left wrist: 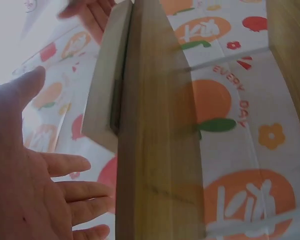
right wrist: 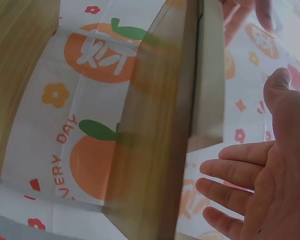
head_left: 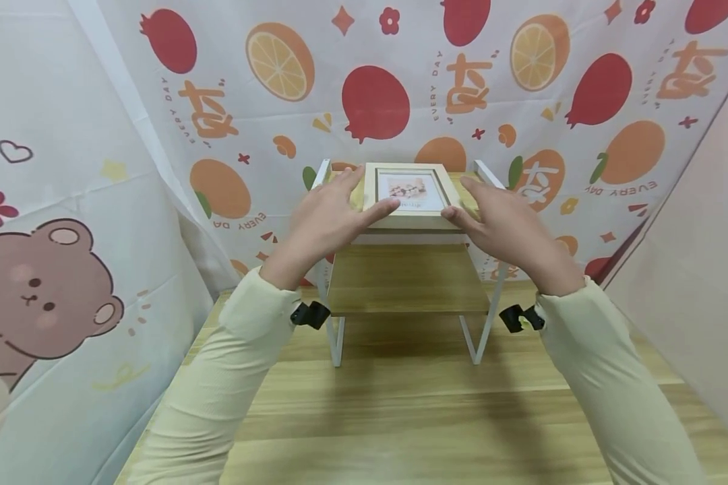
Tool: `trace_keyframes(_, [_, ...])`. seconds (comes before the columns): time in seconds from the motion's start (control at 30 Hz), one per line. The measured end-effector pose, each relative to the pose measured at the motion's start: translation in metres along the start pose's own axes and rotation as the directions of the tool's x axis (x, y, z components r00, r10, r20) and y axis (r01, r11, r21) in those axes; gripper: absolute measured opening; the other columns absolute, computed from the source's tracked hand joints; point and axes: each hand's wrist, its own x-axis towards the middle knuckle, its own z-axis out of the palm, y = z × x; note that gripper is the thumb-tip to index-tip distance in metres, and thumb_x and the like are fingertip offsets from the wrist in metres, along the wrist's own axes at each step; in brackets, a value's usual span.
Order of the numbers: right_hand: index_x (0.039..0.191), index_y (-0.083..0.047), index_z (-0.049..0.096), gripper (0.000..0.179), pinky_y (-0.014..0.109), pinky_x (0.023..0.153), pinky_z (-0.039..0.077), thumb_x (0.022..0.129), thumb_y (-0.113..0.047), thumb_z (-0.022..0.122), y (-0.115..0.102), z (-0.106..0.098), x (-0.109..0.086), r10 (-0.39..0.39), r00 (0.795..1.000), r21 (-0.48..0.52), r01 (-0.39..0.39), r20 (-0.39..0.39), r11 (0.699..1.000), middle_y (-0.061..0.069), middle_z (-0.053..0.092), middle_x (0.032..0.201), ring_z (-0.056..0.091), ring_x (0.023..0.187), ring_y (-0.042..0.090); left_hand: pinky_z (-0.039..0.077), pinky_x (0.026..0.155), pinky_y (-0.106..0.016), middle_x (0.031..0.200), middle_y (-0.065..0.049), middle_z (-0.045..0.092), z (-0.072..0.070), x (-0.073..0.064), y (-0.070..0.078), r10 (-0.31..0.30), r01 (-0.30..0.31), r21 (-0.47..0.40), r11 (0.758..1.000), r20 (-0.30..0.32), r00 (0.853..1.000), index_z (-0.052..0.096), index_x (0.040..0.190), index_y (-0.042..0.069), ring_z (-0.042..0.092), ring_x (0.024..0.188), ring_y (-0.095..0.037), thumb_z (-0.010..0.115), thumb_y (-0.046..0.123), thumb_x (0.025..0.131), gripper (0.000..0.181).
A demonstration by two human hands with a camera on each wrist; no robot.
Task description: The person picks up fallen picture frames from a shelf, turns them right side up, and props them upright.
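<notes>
A pale wooden picture frame (head_left: 412,221) with a small floral picture under its pane lies flat on the top board of a two-tier shelf (head_left: 409,276). To its left is my left hand (head_left: 334,212), fingers straight and spread, thumb over the near left part of the frame in the head view. My right hand (head_left: 503,219) mirrors it on the right. The left wrist view has the left palm (left wrist: 35,195) facing the frame's side (left wrist: 107,85) across a gap. In the right wrist view, the right fingers (right wrist: 235,170) are likewise apart from the frame (right wrist: 210,85). Neither hand grips anything.
The shelf has white metal legs (head_left: 487,330) and stands on a wood-grain table (head_left: 364,417). Behind it hangs a fruit-print cloth (head_left: 315,128). A bear-print curtain (head_left: 127,263) bounds the left side, a plain pale wall (head_left: 698,269) the right.
</notes>
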Motion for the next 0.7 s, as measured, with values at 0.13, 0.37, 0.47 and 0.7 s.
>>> trace_keyframes(0.13, [0.149, -0.011, 0.035, 0.07, 0.056, 0.094, 0.042, 0.095, -0.054, 0.047, 0.003, 0.004, 0.008, 0.015, 1.0, 0.03, -0.015, 0.0, 0.999, 0.017, 0.052, 0.139, 0.055, 0.11, 0.035, 0.033, 0.11, -0.05, 0.159, 0.0, 0.029, 0.004, 0.007, 0.011, -0.016, 0.016, -0.015, 1.0, 0.008, 1.0, 0.022, 0.155, 0.025, 0.031, 0.145, -0.023, 0.046, 0.075, 0.083, 0.09])
trace_keyframes(0.37, [0.15, -0.009, 0.032, 0.081, 0.059, 0.108, 0.031, 0.092, -0.064, 0.043, 0.006, 0.006, 0.017, 0.028, 1.0, 0.076, -0.028, 0.005, 0.997, 0.016, 0.034, 0.154, 0.038, 0.137, 0.038, 0.039, 0.104, -0.046, 0.156, -0.001, 0.034, 0.011, 0.019, 0.017, -0.034, 0.037, -0.055, 0.998, 0.045, 0.998, 0.022, 0.155, 0.022, 0.038, 0.14, -0.021, 0.051, 0.071, 0.084, 0.091])
trace_keyframes(0.47, [0.15, -0.007, 0.031, 0.087, 0.06, 0.111, 0.028, 0.09, -0.068, 0.04, 0.005, 0.007, 0.019, 0.042, 0.999, 0.077, -0.043, 0.011, 0.996, 0.018, 0.028, 0.156, 0.032, 0.141, 0.04, 0.04, 0.102, -0.046, 0.155, -0.002, 0.035, 0.014, 0.023, 0.014, -0.041, 0.047, -0.089, 0.995, 0.064, 0.997, 0.021, 0.155, 0.021, 0.04, 0.136, -0.021, 0.053, 0.069, 0.084, 0.092])
trace_keyframes(0.7, [0.147, -0.006, 0.038, 0.072, 0.057, 0.103, 0.035, 0.095, -0.057, 0.045, 0.006, 0.013, 0.027, 0.056, 0.998, 0.067, -0.057, 0.015, 0.996, 0.018, 0.035, 0.151, 0.039, 0.133, 0.036, 0.039, 0.103, -0.047, 0.155, -0.004, 0.036, 0.018, 0.03, 0.009, -0.064, 0.072, -0.097, 0.993, 0.09, 0.994, 0.022, 0.155, 0.022, 0.039, 0.137, -0.023, 0.055, 0.069, 0.083, 0.092])
